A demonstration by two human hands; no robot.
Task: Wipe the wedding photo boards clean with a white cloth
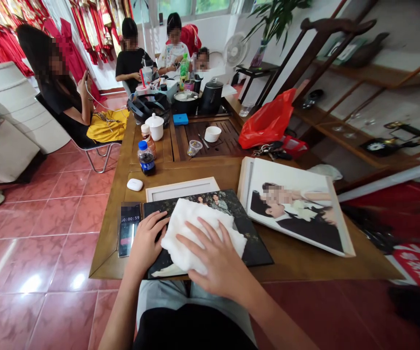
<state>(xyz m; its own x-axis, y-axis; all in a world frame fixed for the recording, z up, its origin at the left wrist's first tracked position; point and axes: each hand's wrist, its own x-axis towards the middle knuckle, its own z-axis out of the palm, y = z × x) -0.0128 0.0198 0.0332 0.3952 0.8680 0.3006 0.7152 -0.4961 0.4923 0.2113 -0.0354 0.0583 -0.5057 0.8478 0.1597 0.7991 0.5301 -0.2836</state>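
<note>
A dark photo panel [259,250] lies flat near the table's front edge, largely covered by a bunched white cloth [181,218]. My right hand [219,262] lies on the cloth with its fingers spread. On the panel's left side rests my left hand [148,240], its fingers stretched out and apart, the tips beside the cloth's left edge. Behind the panel part of a pale frame [184,189] shows. To the right, another framed photo [290,228] of people in formal clothes lies at a slant.
A phone [126,233] with a running timer and a white earbud case [134,184] lie on the left. Further back are a bottle [146,160], a lidded cup [155,127], a small bowl [213,134] and a red plastic bag [268,121]. Several people sit around the far side.
</note>
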